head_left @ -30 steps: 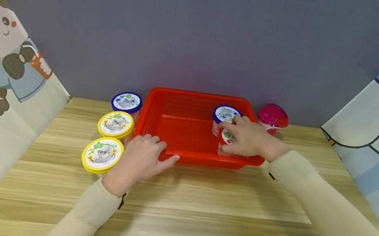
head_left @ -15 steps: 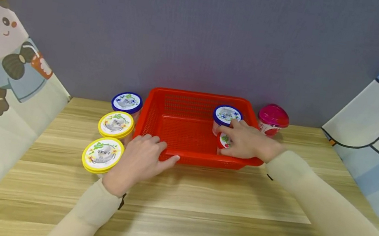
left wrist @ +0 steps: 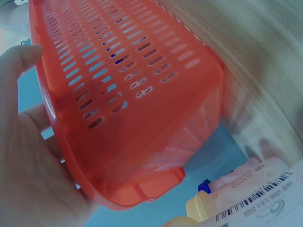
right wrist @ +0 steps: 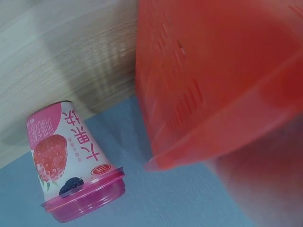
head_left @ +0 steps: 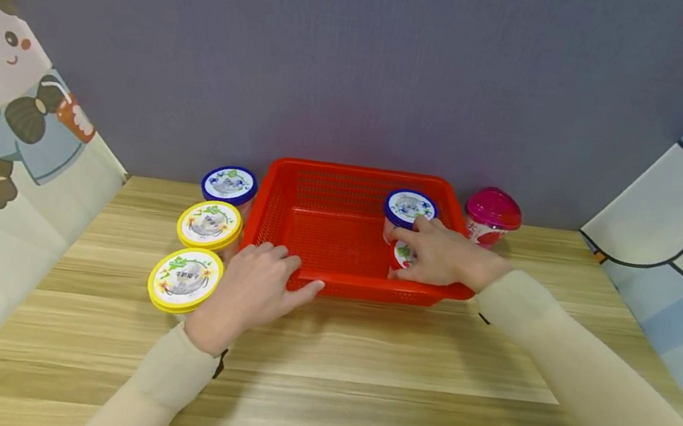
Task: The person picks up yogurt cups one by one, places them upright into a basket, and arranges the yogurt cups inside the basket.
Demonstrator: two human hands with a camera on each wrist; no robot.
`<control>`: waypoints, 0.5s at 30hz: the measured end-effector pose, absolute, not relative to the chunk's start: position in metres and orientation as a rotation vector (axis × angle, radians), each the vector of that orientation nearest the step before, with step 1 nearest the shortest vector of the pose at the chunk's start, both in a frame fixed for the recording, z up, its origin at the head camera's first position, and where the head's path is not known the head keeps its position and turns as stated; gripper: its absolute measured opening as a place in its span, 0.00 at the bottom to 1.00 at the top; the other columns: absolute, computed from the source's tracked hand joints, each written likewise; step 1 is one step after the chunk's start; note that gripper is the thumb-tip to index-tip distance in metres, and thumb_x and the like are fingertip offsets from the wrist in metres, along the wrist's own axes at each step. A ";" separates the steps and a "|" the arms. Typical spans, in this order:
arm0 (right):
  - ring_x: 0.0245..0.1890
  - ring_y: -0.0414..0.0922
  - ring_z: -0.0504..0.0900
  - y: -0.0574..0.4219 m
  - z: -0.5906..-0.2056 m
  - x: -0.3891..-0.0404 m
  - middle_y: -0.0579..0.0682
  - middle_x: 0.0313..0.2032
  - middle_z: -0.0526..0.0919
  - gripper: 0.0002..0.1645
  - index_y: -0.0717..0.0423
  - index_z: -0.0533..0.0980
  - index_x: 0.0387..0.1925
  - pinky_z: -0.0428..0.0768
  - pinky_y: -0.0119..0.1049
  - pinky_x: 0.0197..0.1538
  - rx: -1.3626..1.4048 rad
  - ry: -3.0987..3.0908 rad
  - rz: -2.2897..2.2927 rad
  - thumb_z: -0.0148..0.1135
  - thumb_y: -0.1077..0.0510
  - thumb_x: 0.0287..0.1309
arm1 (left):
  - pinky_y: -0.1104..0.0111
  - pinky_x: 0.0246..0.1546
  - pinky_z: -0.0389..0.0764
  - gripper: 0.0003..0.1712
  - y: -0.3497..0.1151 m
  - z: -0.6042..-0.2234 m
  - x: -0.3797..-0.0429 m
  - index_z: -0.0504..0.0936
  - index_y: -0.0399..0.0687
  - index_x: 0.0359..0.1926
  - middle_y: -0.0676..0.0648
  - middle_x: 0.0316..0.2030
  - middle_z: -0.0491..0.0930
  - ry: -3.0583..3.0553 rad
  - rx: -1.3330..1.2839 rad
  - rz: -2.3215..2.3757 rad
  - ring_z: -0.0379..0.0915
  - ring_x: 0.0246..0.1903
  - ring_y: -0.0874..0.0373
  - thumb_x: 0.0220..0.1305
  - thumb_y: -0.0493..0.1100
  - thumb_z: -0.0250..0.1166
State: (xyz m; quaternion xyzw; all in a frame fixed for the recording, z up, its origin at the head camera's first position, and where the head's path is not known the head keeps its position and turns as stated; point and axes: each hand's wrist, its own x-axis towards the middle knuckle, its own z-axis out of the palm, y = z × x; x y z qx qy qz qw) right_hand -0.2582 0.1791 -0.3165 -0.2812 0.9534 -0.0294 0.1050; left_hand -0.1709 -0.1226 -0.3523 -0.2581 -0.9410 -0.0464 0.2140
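While my left hand [head_left: 255, 285] hooks its fingers over the rim of the red basket [head_left: 337, 239] at eight o'clock, thumb stretched wide along the near side, my right hand [head_left: 439, 253] pinches the red-lidded cup [head_left: 404, 255] between thumb and fingers. That cup is inside the basket just past three o'clock, partly hidden by my fingers, with a blue-lidded cup [head_left: 410, 206] just beyond it at two (whether they touch, I can't tell). Outside, a pink-lidded cup [head_left: 494, 210] with a strawberry on its side stands upright between two and three. Across from it, more cups line up on the wooden table [head_left: 378, 400]: a second blue-lidded cup [head_left: 229, 183] just past nine, a yellow-lidded cup [head_left: 209, 222] at nine, and a nearer yellow-lidded cup [head_left: 185, 279] toward eight, beside my left hand.
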 end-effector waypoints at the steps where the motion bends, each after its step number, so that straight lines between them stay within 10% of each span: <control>1: 0.65 0.66 0.67 0.179 -0.316 -0.258 0.66 0.63 0.67 0.45 0.43 0.66 0.75 0.67 0.64 0.65 -0.826 2.809 -0.092 0.64 0.32 0.60 | 0.63 0.23 0.68 0.30 -0.123 -0.352 -0.171 0.76 0.49 0.18 0.51 0.18 0.70 -2.610 -0.717 -0.130 0.66 0.19 0.54 0.66 0.66 0.61; 15: 0.70 0.69 0.60 0.175 -0.312 -0.254 0.66 0.72 0.60 0.53 0.39 0.61 0.77 0.61 0.68 0.67 -0.710 2.779 -0.051 0.59 0.22 0.56 | 0.62 0.25 0.69 0.30 -0.122 -0.352 -0.171 0.80 0.48 0.22 0.50 0.20 0.73 -2.641 -0.700 -0.121 0.68 0.21 0.54 0.66 0.67 0.60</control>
